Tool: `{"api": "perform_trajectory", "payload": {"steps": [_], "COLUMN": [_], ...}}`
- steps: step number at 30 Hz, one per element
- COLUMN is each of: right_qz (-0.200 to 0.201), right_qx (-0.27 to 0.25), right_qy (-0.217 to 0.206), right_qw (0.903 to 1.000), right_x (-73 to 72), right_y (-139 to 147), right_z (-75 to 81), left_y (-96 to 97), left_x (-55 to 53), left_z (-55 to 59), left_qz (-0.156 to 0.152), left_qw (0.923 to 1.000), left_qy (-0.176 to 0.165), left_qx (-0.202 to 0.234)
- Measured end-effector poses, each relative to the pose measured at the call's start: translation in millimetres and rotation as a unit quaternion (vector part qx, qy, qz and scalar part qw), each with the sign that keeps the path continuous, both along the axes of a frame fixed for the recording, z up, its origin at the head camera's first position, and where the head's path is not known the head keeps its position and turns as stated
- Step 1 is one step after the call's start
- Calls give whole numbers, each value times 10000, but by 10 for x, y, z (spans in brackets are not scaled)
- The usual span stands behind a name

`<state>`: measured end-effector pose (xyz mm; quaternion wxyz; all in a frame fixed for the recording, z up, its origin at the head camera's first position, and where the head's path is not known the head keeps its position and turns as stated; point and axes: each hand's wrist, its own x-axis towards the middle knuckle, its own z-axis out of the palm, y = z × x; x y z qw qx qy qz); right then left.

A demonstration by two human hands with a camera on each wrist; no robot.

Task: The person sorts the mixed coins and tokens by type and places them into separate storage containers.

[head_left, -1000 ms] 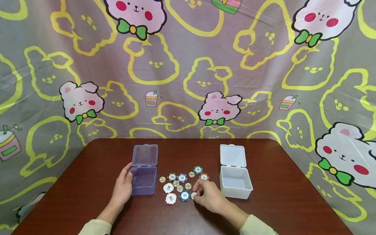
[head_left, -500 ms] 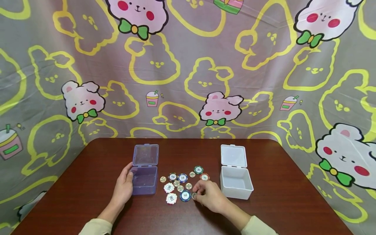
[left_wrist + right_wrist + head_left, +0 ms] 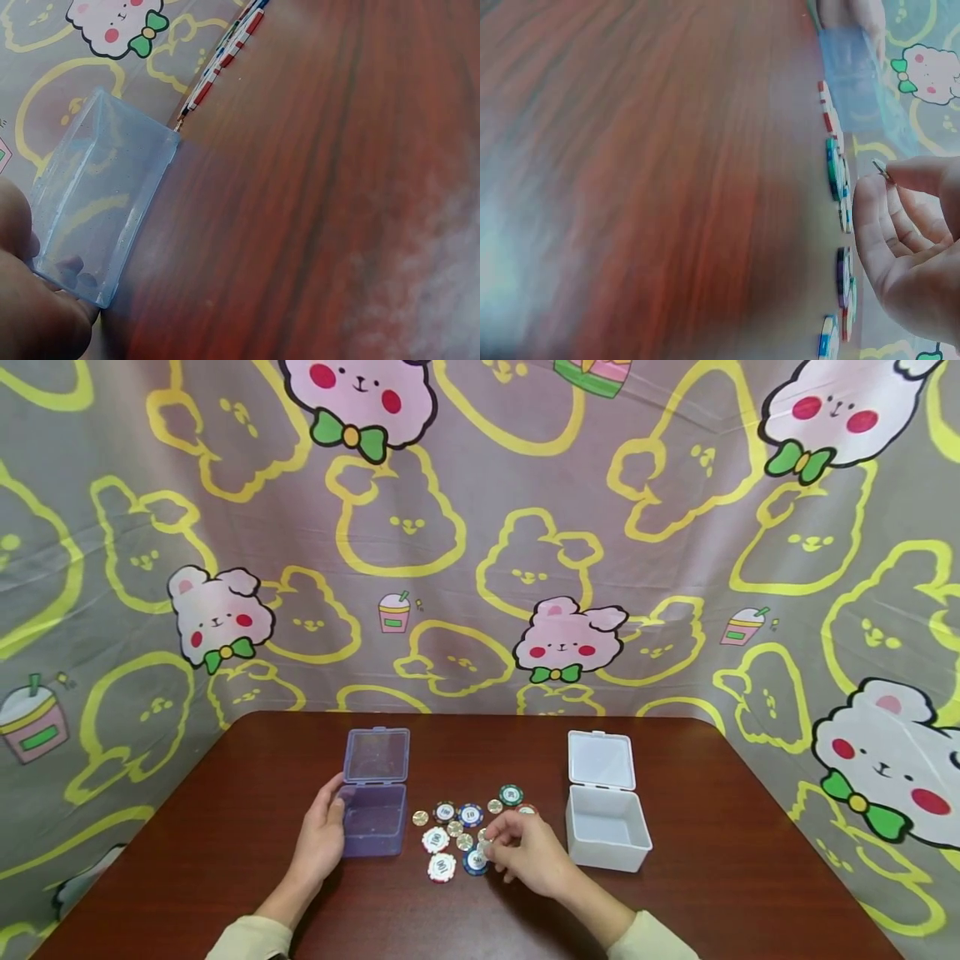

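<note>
My left hand (image 3: 321, 835) grips the left side of a clear purple box (image 3: 375, 845), its thumb at the rim. The box's hinged lid (image 3: 377, 756) stands raised. In the left wrist view, fingertips show through the box wall (image 3: 112, 202). Right of the box, my right hand (image 3: 534, 853) pinches a small shiny coin (image 3: 883, 169) between thumb and fingertip, above the table. Beneath it lies a blue 50 poker chip (image 3: 472, 867), partly covered. Two white 100 chips (image 3: 441, 867) and several gold coins (image 3: 465, 842) lie nearby. A red chip (image 3: 527, 810) is partly hidden behind my right hand.
A white box (image 3: 611, 853) with its lid (image 3: 601, 760) raised stands to the right. Farther back lie a green chip (image 3: 512, 794), a blue 10 chip (image 3: 470, 815) and a dark 100 chip (image 3: 446, 812). A patterned curtain (image 3: 450, 568) hangs behind the brown table (image 3: 405, 927).
My right hand has picked the coin up from beside the blue 50 chip and moved slightly left with it. My left hand keeps its hold on the purple box. The head view shifts slightly.
</note>
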<state>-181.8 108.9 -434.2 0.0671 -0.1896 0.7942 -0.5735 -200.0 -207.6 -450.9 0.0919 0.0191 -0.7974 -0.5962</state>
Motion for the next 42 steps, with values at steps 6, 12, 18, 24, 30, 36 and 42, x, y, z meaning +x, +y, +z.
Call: {"api": "perform_trajectory", "payload": {"steps": [6, 12, 18, 24, 30, 36, 42], "right_qz": [59, 58, -42, -187, -229, -240, -202], "right_qx": [-393, -733, -1086, -1209, -1495, -1700, -1847], "right_qy": [-177, -255, -383, -546, -733, -857, -968], "right_qw": [9991, 9970, 9933, 9910, 9858, 9814, 9778], "right_x": [-19, -28, -48, -92, -122, -147, -181], "right_y": [-112, -250, -384, -516, -629, -741, -851], "right_z": [15, 28, 46, 47, 52, 73, 85], "left_y": [17, 26, 28, 35, 50, 48, 51], "left_x": [-17, -9, -16, -5, -23, -30, -35], "left_z": [-15, -11, -30, -24, -52, -68, -79], "left_qz": [82, 147, 195, 174, 218, 289, 275], "left_qw": [9998, 9993, 9993, 9990, 9986, 9979, 9980], "left_qy": [127, 235, 226, 300, 360, 479, 520], "left_qx": [-130, -243, -213, -276, -317, -317, -249]}}
